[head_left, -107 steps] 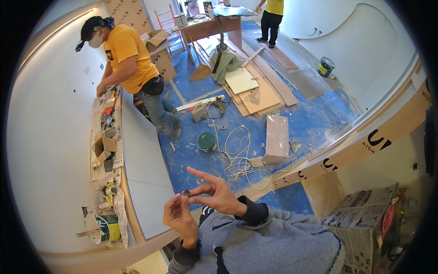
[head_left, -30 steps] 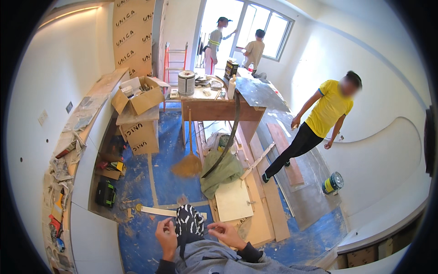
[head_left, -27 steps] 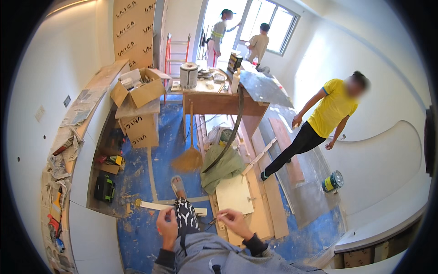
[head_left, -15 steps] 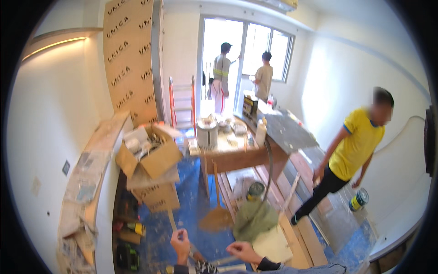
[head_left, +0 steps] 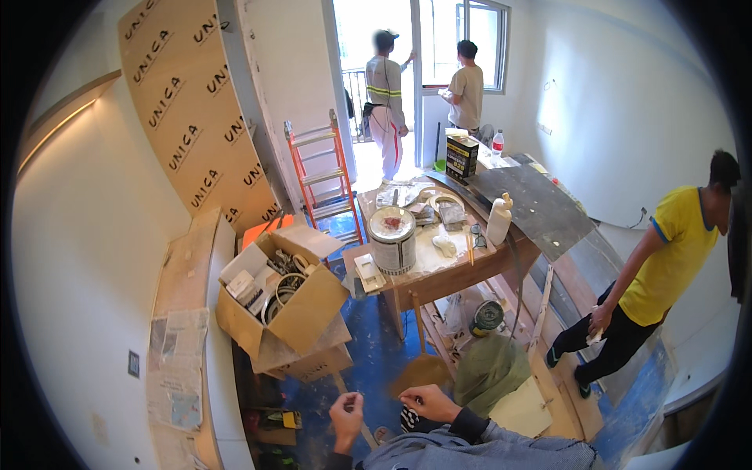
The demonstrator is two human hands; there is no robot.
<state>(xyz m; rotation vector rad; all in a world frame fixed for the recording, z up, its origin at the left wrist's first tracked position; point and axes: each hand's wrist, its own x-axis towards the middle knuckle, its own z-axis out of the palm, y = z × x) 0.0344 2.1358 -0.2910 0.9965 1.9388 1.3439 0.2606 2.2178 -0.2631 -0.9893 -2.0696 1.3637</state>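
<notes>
My left hand [head_left: 347, 419] is low in the view, above the blue-covered floor, with its fingers curled in. Whether anything small is in it, I cannot make out. To its right, my right hand [head_left: 432, 404] is bent at the wrist, thumb and fingertips pinched together; what they hold, if anything, is too small to tell. The two hands are apart. Just beyond the right hand lies the brown head of what looks like a broom [head_left: 423, 374], and a green cloth heap [head_left: 490, 372] is to the right.
An open cardboard box [head_left: 294, 313] of cables and fittings stands left. Ahead is a wooden worktable [head_left: 462, 274] with a paint can [head_left: 393, 249] and white bottle [head_left: 499, 219]. An orange stepladder [head_left: 323, 180] stands behind. A person in yellow [head_left: 674, 251] is at right; two others stand by the window.
My view has shifted, so the room appears lower and clearer. Both hands remain raised and curled, now closer together. The person in yellow has moved further right.
</notes>
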